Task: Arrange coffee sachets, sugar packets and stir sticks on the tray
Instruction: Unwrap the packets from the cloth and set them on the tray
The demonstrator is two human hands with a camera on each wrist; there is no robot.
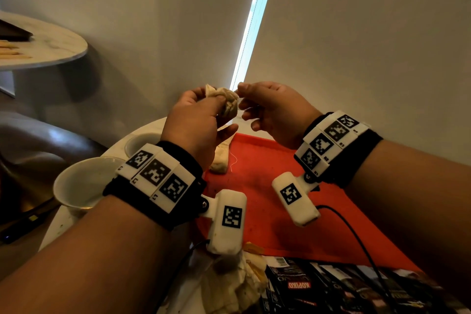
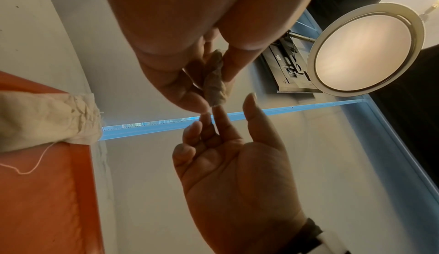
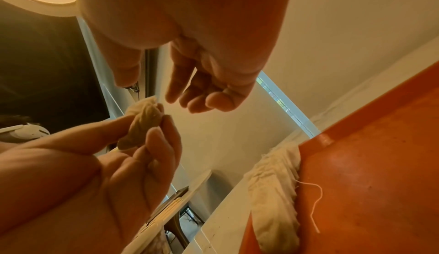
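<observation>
Item: small cloth pouch (image 1: 227, 102), crumpled, held above the far left corner of the red tray (image 1: 293, 211). Left hand (image 1: 198, 125) pinched it; right hand (image 1: 272, 112), fingers loosely spread, hovered just right, empty. Long axis unclear.

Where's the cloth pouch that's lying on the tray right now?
In the head view, the cloth pouch lies on the red tray's far left edge, below the left hand.

Two white cups (image 1: 84, 186) stand on the table (image 1: 58, 222) left of everything. A round ceiling lamp (image 2: 365, 47) glows overhead. A second round table (image 1: 51, 46) stands well apart.
</observation>
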